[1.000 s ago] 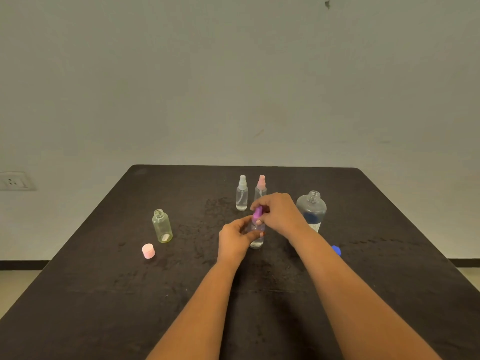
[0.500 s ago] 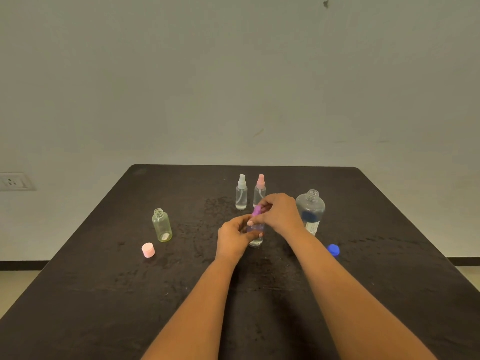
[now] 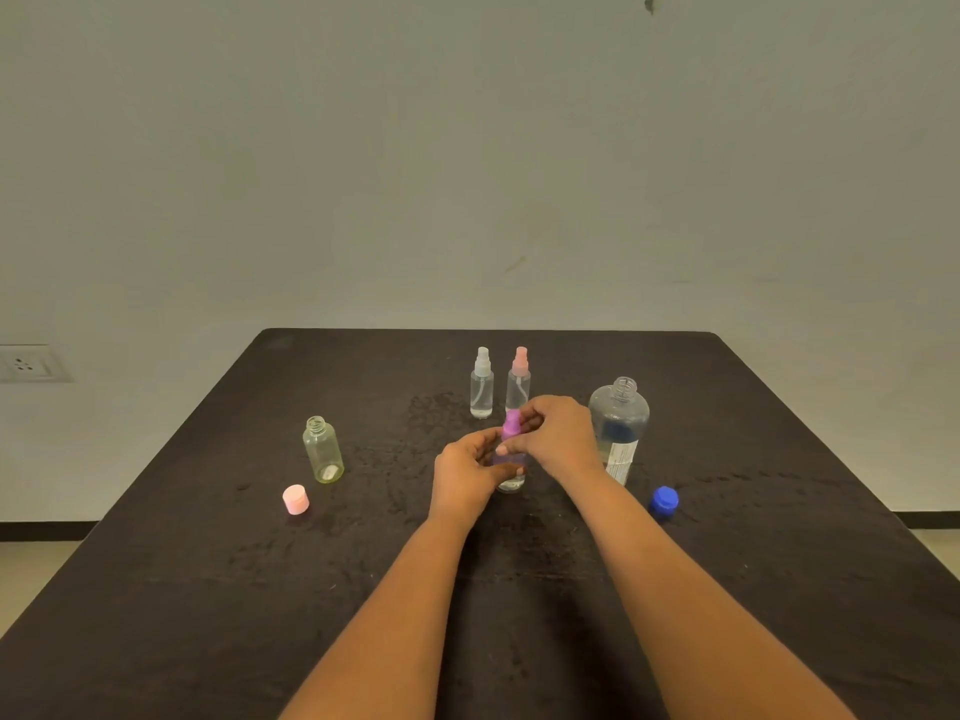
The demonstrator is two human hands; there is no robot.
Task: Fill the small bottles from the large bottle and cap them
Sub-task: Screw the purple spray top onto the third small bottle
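Note:
A small clear spray bottle (image 3: 510, 478) stands at the middle of the black table (image 3: 208, 589). My left hand (image 3: 465, 478) grips its body. My right hand (image 3: 558, 439) pinches the purple spray cap (image 3: 511, 424) on its neck. Behind stand two capped small spray bottles, one with a white cap (image 3: 482, 381) and one with a pink cap (image 3: 519, 379). The large clear bottle (image 3: 619, 428) stands uncapped to the right, with its blue cap (image 3: 664, 502) lying in front of it. At left an uncapped yellowish small bottle (image 3: 323, 450) stands behind a pink cap (image 3: 295, 499).
A wall socket (image 3: 28, 363) sits on the pale wall at far left. The table's far edge lies just behind the spray bottles. Floor shows past the left and right table edges.
My right hand has shifted slightly on the purple cap and my forearm has moved left, uncovering the blue cap. The bottle stays where it was.

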